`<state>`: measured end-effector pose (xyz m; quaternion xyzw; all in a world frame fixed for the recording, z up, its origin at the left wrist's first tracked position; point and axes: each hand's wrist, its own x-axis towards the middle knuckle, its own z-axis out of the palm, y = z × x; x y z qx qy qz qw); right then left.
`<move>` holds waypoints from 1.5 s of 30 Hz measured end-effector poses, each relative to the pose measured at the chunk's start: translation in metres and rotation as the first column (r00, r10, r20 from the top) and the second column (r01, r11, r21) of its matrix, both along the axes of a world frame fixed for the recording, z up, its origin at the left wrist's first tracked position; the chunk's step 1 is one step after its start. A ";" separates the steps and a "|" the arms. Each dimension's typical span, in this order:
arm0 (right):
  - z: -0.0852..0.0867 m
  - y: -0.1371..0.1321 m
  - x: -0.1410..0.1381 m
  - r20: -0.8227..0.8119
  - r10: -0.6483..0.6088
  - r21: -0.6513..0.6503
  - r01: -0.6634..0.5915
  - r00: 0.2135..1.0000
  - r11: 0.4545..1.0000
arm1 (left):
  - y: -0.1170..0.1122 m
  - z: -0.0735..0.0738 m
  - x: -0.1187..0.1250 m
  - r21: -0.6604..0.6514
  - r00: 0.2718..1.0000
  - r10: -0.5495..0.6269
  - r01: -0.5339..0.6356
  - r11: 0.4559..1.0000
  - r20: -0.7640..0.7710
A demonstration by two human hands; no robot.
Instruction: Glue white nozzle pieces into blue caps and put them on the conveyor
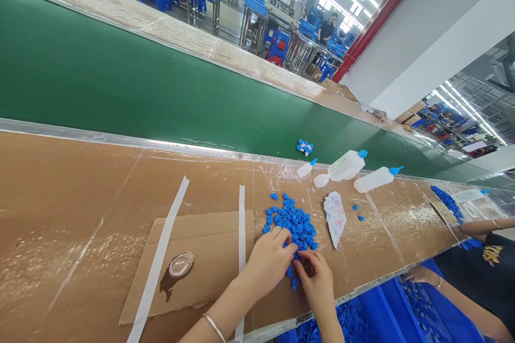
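Note:
My left hand (271, 257) is closed in a pinch, its fingertips at the near edge of a pile of small curled blue pieces (296, 222). My right hand (316, 273) is pinched too, its fingertips almost touching those of the left. A bit of blue shows between the two hands, apparently one small piece, though the fingers cover most of it. A few loose blue pieces (295, 282) lie just below them on the brown tabletop.
Left of my hands, a taped cardboard sheet (213, 257) bears a round clear dish (181, 265). Beyond the pile are white squeeze bottles (374, 179), a crumpled paper (335, 218) and a green conveyor belt (120, 80). A co-worker (478, 273) works at right, above blue bins (372, 305).

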<state>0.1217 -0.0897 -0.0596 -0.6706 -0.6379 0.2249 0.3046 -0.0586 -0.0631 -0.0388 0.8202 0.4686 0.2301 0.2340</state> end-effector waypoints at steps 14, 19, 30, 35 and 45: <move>0.002 -0.025 0.019 -0.009 -0.036 -0.032 0.036 0.999 0.999 | 0.007 -0.003 0.023 -0.034 0.989 -0.115 0.112 0.993 -0.096; 0.001 -0.019 0.026 -0.025 -0.127 -0.002 0.127 0.992 0.992 | 0.005 0.001 0.024 -0.075 0.991 -0.095 0.089 0.993 -0.092; 0.006 -0.005 0.034 -0.020 -0.127 0.054 0.128 0.992 0.990 | 0.009 -0.001 0.028 -0.069 0.999 0.009 -0.006 0.998 0.039; 0.006 -0.013 0.037 0.016 -0.046 0.039 0.045 0.999 0.998 | 0.008 0.002 0.013 -0.050 0.979 0.113 -0.106 0.993 0.171; -0.009 -0.019 0.040 0.041 -0.050 0.067 0.047 0.998 0.997 | 0.003 0.011 -0.024 -0.148 0.950 0.219 -0.189 0.971 0.224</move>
